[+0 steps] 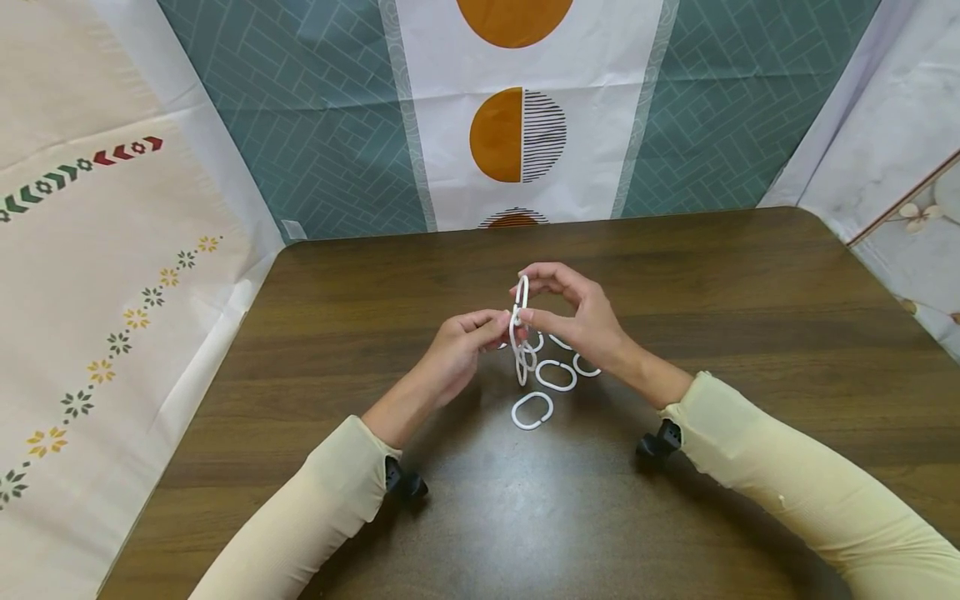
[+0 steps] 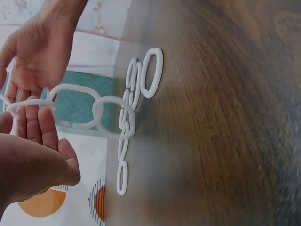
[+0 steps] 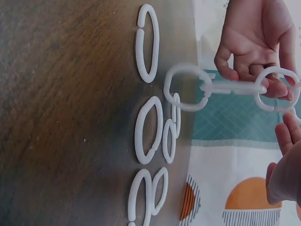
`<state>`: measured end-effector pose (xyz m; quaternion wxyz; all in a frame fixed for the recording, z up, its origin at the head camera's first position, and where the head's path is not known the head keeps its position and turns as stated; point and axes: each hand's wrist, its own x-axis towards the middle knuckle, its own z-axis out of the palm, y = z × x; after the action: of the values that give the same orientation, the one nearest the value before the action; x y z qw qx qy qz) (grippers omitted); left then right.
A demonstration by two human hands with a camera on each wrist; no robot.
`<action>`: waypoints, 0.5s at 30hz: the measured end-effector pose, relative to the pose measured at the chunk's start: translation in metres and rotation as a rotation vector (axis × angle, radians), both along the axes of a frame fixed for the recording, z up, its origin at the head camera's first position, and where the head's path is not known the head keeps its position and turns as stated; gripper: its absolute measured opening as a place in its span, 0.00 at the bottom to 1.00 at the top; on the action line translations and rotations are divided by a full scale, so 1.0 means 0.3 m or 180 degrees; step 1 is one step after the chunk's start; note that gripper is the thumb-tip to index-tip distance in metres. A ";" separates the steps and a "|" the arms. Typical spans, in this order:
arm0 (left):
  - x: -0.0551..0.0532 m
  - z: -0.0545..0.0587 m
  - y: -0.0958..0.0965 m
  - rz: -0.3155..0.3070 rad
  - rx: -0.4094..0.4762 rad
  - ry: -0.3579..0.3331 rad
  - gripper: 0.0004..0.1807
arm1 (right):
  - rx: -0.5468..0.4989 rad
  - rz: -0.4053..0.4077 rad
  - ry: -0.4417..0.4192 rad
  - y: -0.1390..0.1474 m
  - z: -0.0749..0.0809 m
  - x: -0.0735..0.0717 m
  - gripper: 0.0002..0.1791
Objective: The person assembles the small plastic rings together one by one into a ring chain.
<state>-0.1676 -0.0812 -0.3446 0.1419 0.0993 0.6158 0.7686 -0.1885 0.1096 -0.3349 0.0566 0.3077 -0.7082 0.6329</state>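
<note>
Several white plastic oval links hang joined as a chain [image 2: 73,87] between my two hands. My left hand [image 1: 459,350] pinches a link near the chain's upper part with thumb and fingertips. My right hand [image 1: 592,321] holds the top link [image 1: 527,288] between its thumb and fingers, right beside the left fingertips. Below the hands, the rest of the chain dangles close over the table, its lowest link [image 2: 133,123] blurred in the right wrist view. Under and around it lie loose white links, the nearest one [image 1: 527,427] toward the front.
The links lie on a dark wood-grain table [image 1: 337,292]. Behind its far edge hangs a teal and white cloth [image 1: 322,158] with orange circles. A cream patterned cloth [image 1: 90,292] hangs at the left, and a white marbled one [image 1: 892,100] at the right.
</note>
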 end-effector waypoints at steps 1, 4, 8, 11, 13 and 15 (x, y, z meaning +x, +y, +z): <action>0.000 0.001 -0.002 -0.0006 0.0055 -0.0058 0.10 | 0.0027 0.0008 0.0007 0.000 -0.001 0.000 0.22; -0.001 0.004 -0.007 0.0057 0.0219 -0.0217 0.12 | 0.0121 0.0022 -0.0003 0.004 -0.002 -0.001 0.24; -0.007 0.003 -0.016 0.0285 0.0271 -0.0247 0.10 | 0.0323 -0.0043 -0.0022 0.021 -0.001 -0.002 0.27; -0.010 0.003 -0.021 0.0500 0.0166 -0.0179 0.06 | 0.0516 -0.0143 -0.0003 0.053 -0.005 -0.008 0.27; -0.012 0.004 -0.027 0.0635 0.0086 -0.0154 0.07 | 0.0665 -0.0216 0.0017 0.080 -0.010 -0.015 0.25; -0.013 0.006 -0.034 0.0740 0.0012 -0.0144 0.11 | 0.0809 -0.0304 0.0012 0.108 -0.012 -0.023 0.24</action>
<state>-0.1714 -0.0915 -0.3429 0.0655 0.0100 0.6184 0.7831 -0.1952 0.1421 -0.3385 0.0486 0.2795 -0.7964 0.5341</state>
